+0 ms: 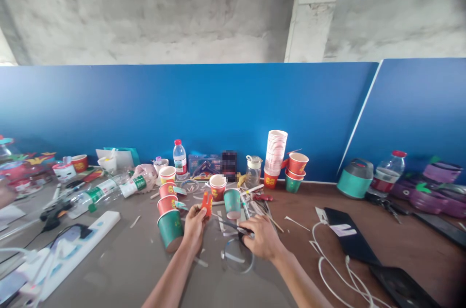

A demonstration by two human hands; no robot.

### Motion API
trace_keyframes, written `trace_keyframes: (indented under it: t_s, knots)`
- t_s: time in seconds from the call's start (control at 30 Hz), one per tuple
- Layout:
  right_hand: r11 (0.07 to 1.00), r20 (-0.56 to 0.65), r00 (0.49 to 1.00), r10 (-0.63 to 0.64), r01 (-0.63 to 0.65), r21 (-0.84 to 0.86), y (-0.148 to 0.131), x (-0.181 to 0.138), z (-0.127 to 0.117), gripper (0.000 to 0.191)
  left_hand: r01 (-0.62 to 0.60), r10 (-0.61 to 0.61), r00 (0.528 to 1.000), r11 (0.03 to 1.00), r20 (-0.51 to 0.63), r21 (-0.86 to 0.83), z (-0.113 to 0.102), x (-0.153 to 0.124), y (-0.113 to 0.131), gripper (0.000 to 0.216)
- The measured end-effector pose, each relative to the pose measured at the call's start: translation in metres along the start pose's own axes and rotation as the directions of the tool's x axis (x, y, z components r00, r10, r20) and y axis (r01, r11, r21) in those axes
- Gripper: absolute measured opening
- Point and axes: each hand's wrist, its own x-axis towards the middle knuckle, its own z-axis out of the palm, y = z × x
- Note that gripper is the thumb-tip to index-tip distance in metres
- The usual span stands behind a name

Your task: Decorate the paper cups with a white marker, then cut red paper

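My left hand [194, 225] pinches a small orange-red piece [207, 202] upright between thumb and fingers, above the table. My right hand [267, 237] is closed around a thin dark tool [227, 223] that points left towards the left hand. Its kind is too unclear to tell. Below the tool lies a clear round plastic piece [238, 255]. A green paper cup [232, 203] stands just beyond the hands, with a red paper cup [217, 187] behind it. Left of my left hand, a green paper cup [170, 230] lies tilted against several red ones.
A tall stack of paper cups [275, 152] stands against the blue partition [225, 109]. Plastic bottles [179, 158] and a glass jar [254, 172] are nearby. A white power strip [80, 254] lies left; white cables [320, 259] and a black phone-like slab [351, 235] lie right.
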Motion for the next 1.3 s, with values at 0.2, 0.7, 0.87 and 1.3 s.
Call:
trace_keyframes:
  t_s: [0.2, 0.7, 0.87, 1.3]
  knots:
    - [0.997, 0.027, 0.998, 0.049, -0.047, -0.058, 0.004, 0.001, 0.004, 0.032, 0.019, -0.019, 1.000, 1.000, 0.006, 0.012, 0.000, 0.000, -0.001, 0.033]
    - [1.000, -0.154, 0.988, 0.022, -0.025, -0.018, 0.009, 0.000, 0.017, 0.027, -0.015, 0.011, 0.999, 0.996, 0.051, 0.082, 0.001, 0.001, -0.005, 0.031]
    - [0.996, -0.289, 0.957, 0.026, 0.001, 0.094, -0.002, 0.000, 0.022, 0.022, -0.044, 0.020, 0.988, 0.987, 0.156, 0.154, 0.006, -0.006, -0.007, 0.029]
    - [0.952, -0.297, 0.946, 0.132, -0.038, 0.302, -0.015, 0.000, 0.026, 0.031, -0.291, 0.047, 0.861, 0.862, 0.507, 0.414, 0.023, -0.037, -0.003, 0.007]
